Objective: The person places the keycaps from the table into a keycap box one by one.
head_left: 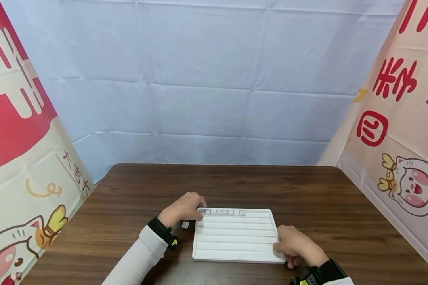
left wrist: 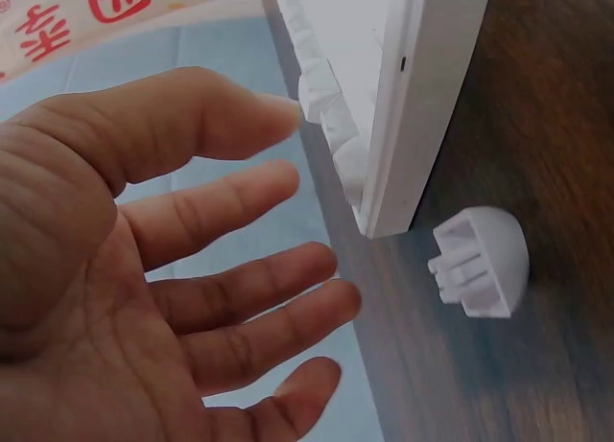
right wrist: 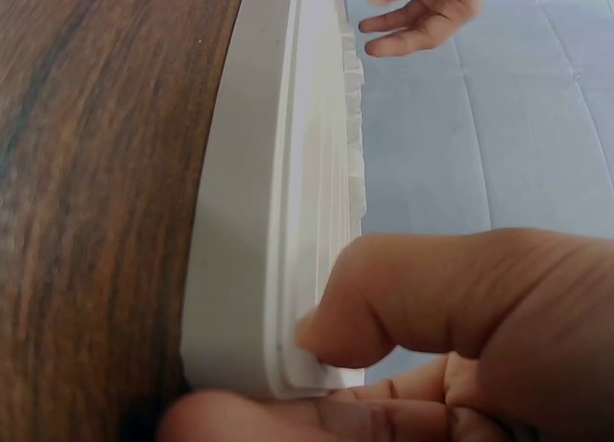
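A white ridged tray [head_left: 235,239] lies on the table, with a row of several small pale keycaps [head_left: 224,212] along its far slot. One more keycap [head_left: 200,224] sits at the tray's left edge, below that row. My left hand [head_left: 185,206] is over the far left corner; in the left wrist view its fingers are spread and loosely bent, thumb tip right at the keycaps. A loose keycap [left wrist: 484,260] lies on its side on the table, left of the tray. My right hand [head_left: 294,244] grips the near right corner, thumb [right wrist: 341,317] on top and fingers at the outer side.
The dark wood-grain table [head_left: 146,178] extends around the tray. A pale blue cloth [head_left: 199,99] hangs behind it, with printed cloths [head_left: 396,178] at both sides. Black bands [head_left: 160,231] with devices are on both wrists.
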`<state>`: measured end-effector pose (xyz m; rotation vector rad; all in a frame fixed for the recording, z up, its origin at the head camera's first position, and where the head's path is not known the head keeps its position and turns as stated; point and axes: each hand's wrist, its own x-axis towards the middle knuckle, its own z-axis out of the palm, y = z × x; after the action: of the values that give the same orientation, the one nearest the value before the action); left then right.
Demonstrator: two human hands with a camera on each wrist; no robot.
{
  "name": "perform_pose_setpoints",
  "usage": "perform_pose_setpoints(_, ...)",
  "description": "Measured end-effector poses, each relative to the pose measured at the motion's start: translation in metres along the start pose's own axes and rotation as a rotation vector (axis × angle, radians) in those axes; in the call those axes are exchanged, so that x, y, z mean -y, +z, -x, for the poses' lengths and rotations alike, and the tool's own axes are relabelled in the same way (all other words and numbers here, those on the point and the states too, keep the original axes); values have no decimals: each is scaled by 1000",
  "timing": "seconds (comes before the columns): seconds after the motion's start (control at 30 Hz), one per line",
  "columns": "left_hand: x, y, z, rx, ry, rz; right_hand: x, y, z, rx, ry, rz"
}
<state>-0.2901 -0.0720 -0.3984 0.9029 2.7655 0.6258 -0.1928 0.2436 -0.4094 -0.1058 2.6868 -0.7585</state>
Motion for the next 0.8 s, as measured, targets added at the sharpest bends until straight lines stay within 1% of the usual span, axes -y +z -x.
perform_pose_setpoints(0.17, 6, 0, 7, 21, 18, 42, 0, 0, 0, -6, 4, 2)
perform_pose_setpoints(0.3, 7, 0, 12, 37, 1, 65, -1, 0, -1, 7, 12, -7)
perform_pose_setpoints(0.43, 6, -1, 14, 42, -33, 64, -2, 0, -1, 19, 20, -11)
perform_pose_setpoints(0.63, 5, -1, 18, 31, -123, 44, -2, 0, -1, 14, 14, -14)
perform_pose_setpoints(0.8, 7, -1, 22, 38, -137, 33, -1, 1, -1, 6, 13, -6)
